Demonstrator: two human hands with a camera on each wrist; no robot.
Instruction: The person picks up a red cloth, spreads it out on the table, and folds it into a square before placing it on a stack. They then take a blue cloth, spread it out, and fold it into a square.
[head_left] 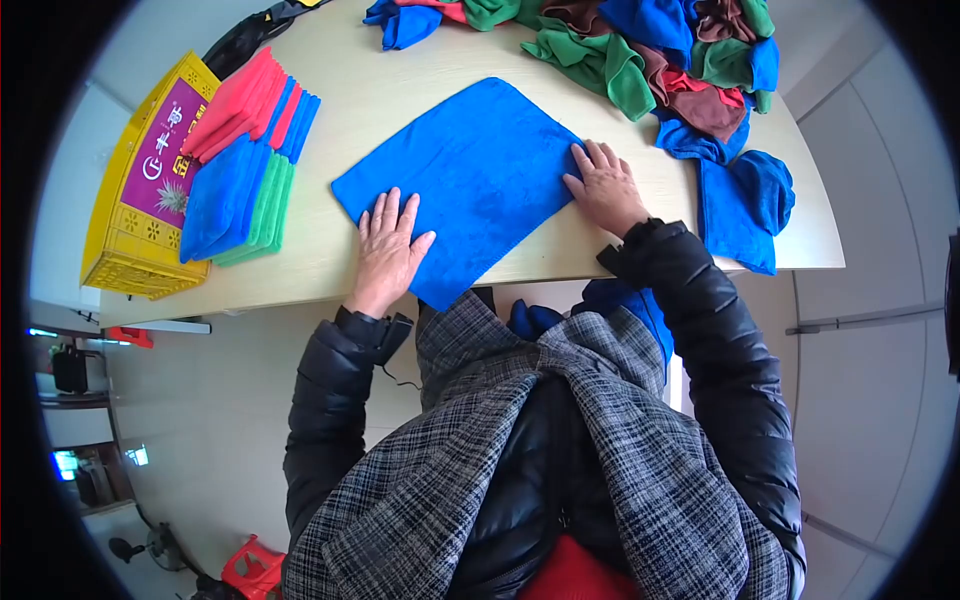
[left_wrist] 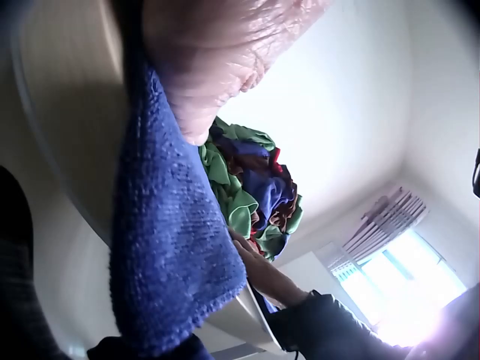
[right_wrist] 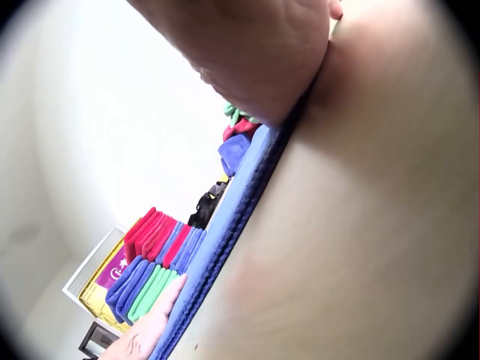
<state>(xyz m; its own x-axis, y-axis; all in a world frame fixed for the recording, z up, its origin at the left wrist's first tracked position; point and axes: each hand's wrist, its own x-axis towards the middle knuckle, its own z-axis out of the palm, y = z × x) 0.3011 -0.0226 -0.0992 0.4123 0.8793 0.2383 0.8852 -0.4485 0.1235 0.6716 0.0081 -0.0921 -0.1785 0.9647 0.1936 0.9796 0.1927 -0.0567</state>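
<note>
A blue towel (head_left: 480,180) lies spread flat on the table, turned at an angle, and one corner hangs over the front edge. On its left side rests my left hand (head_left: 388,250), fingers straight and pointing away from me. My right hand (head_left: 608,185) lies at the towel's right corner with its fingers extended across the edge. The left wrist view shows the drooping blue corner (left_wrist: 172,225) close up, below the palm. From the right wrist, the towel's stitched edge (right_wrist: 240,217) runs under the hand.
Folded red, blue and green towels (head_left: 245,160) stand in rows at the left, beside a yellow carton (head_left: 110,240). A heap of crumpled towels (head_left: 680,60) in several colours covers the far right. Near the right edge lies another blue towel (head_left: 735,210). The table's front edge (head_left: 330,290) is close to my body.
</note>
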